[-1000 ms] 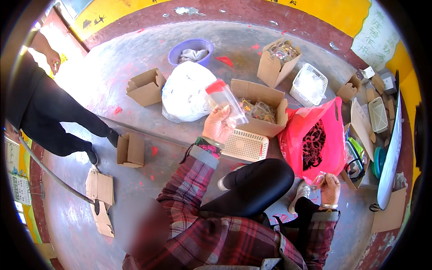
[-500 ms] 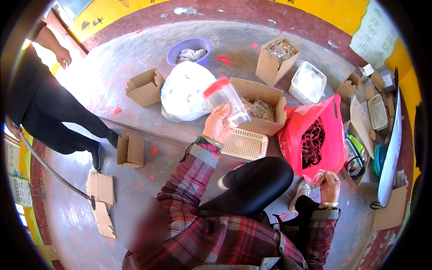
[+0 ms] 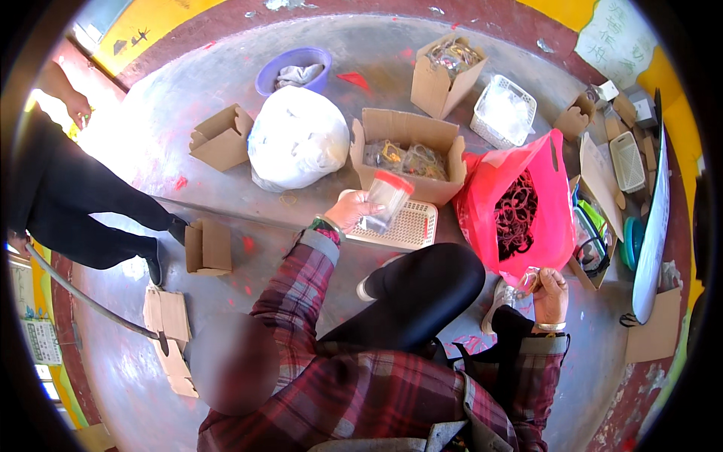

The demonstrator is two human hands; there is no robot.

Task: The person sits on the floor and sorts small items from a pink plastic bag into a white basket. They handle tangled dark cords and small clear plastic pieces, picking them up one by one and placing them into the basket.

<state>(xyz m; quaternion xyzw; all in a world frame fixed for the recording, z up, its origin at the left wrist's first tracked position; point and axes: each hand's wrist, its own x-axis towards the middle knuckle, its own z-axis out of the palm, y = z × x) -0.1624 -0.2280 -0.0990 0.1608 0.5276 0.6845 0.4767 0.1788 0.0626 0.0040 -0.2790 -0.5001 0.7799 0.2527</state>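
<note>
My left hand (image 3: 348, 212) is closed on a stack of clear zip bags (image 3: 387, 208) with a red top strip. It holds them above a cream plastic basket (image 3: 419, 226) and hides part of that basket. My right hand (image 3: 551, 295) pinches a small clear plastic bag (image 3: 529, 280) beside the lower edge of a bright pink plastic bag (image 3: 482, 188). Something brownish seems to be in the small bag, too small to make out. Many dark red and black loops (image 3: 517, 215) lie inside the pink bag.
Beyond the basket stands a cardboard box (image 3: 410, 128) of bagged items, with a full white sack (image 3: 297, 139) to its left. A purple basin (image 3: 325, 56), another filled box (image 3: 444, 83) and a white basket (image 3: 482, 124) are farther off. Someone in black trousers (image 3: 98, 196) stands at left.
My left hand has lowered the zip bags from in front of the cardboard box to over the cream basket. My right hand stays near the pink bag, still pinching the small clear bag.
</note>
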